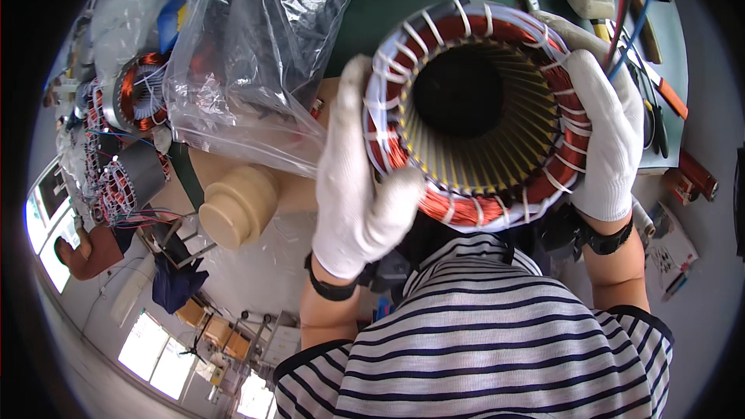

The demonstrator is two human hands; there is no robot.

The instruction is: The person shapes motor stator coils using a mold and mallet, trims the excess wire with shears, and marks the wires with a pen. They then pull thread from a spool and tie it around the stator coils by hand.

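Two sides of a hollow cylindrical stator [497, 159] with red copper windings [438, 206] are clasped: the white-gloved left hand [353, 194] spreads wide around its left, thumb near the windings; the white-gloved right hand [609, 136] curves around its right (some fingers hidden), just beyond a dark-striped white shirt [481, 326].

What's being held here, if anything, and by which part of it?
A wire-wound stator, held by opposite sides of its laced winding ring: left hand on the left, right hand on the right.
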